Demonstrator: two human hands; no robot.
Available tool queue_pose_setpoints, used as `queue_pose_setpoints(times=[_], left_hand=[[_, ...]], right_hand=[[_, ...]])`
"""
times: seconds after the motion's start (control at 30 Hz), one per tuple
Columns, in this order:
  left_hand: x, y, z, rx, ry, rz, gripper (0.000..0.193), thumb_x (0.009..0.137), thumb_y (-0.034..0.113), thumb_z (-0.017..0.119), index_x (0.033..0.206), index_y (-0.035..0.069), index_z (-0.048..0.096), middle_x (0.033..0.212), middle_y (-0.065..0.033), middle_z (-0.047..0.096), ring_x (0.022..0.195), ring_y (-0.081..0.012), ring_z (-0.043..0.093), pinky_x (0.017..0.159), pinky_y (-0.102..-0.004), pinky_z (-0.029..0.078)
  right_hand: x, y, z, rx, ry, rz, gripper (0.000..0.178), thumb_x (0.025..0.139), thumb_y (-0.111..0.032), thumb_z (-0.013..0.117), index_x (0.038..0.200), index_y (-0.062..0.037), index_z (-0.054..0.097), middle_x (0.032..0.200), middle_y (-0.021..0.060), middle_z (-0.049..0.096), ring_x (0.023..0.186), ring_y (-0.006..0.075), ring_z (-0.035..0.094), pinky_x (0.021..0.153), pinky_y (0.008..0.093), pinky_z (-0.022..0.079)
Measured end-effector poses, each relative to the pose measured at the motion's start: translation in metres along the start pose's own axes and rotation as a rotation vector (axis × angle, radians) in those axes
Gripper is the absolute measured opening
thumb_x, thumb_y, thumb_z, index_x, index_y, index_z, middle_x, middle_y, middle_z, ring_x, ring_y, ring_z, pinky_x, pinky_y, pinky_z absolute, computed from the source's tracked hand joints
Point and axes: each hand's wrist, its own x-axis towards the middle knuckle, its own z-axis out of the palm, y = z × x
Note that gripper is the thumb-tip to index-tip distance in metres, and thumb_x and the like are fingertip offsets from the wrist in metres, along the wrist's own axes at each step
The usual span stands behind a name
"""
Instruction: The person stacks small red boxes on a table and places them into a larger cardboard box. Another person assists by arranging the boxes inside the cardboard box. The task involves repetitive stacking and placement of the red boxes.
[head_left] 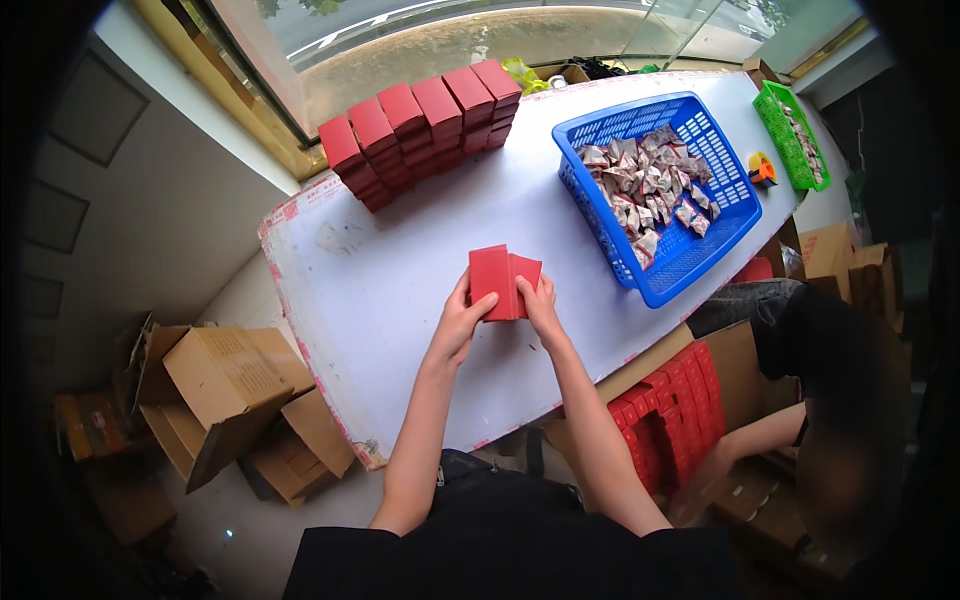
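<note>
Above the near middle of the white table (pixel 400 270), both my hands grip small red boxes side by side. My left hand (pixel 461 318) is closed on the left red box (pixel 489 280), its thumb lying across the lower front. My right hand (pixel 541 308) is closed on the right red box (pixel 524 270), which sits slightly tilted against the other. Whether these are two separate boxes or parts of one opened box I cannot tell. Behind them, stacked rows of red boxes (pixel 375 130) stand at the table's far left.
A blue plastic basket (pixel 650 285) with many small wrapped packets stands at right, a tape dispenser (pixel 762 168) and green basket (pixel 790 135) beyond. Lower right, another person's arm (pixel 765 432) reaches to a carton of red boxes (pixel 675 405). Open cardboard boxes (pixel 235 375) lie at left.
</note>
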Motion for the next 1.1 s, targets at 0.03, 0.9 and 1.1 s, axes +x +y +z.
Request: queue_pose_setpoints(times=[0.03,0.9,1.1], left_hand=[[0.006,-0.006,0.006,0.040,-0.002,0.001,0.064,0.076,0.013,0.059,0.131,0.003,0.026,0.120,-0.0097,0.043,0.111,-0.0181,0.042,0.094,-0.0314,0.034],[0.061,-0.014,0.028,-0.137,0.101,0.177,0.036,0.089,0.033,0.035,0.113,0.008,0.045,0.119,-0.0090,0.046,0.109,-0.0241,0.045,0.089,-0.0351,0.037],[0.049,-0.104,-0.001,0.074,0.132,-0.115,0.049,0.089,0.037,0.031,0.127,0.007,0.032,0.123,-0.0080,0.041,0.111,-0.0195,0.042,0.092,-0.0330,0.034]], right_hand=[[0.003,-0.001,-0.007,0.044,-0.143,-0.010,0.063,0.083,-0.050,0.037,0.128,-0.0058,0.034,0.132,0.0142,0.027,0.121,0.0306,0.024,0.099,0.0392,0.019],[-0.002,-0.042,-0.029,0.529,-0.287,0.044,0.094,0.075,-0.044,0.056,0.134,0.0022,0.000,0.133,0.0211,0.026,0.123,0.0253,0.029,0.099,0.0308,0.024],[0.006,-0.022,-0.035,0.582,-0.379,0.088,0.096,0.074,-0.049,0.055,0.135,-0.0026,-0.002,0.135,0.0203,0.022,0.121,0.0268,0.030,0.094,0.0341,0.031]])
